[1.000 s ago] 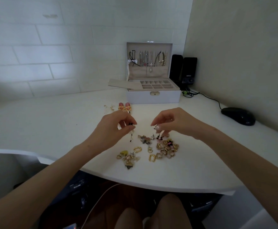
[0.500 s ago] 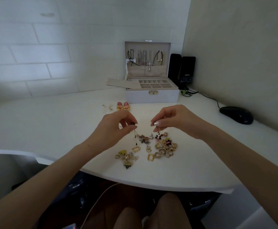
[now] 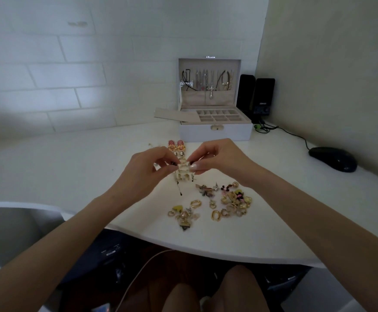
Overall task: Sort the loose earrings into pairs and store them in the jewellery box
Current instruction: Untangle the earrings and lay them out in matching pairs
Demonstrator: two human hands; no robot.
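My left grip (image 3: pixel 147 174) and right grip (image 3: pixel 219 163) both pinch a cream dangle earring (image 3: pixel 183 172) between them, lifted over the tabletop (image 3: pixel 71 172). The loose earrings (image 3: pixel 228 203) lie near the right grip, on my side. The open jewellery box (image 3: pixel 215 132) stands beyond both grips.
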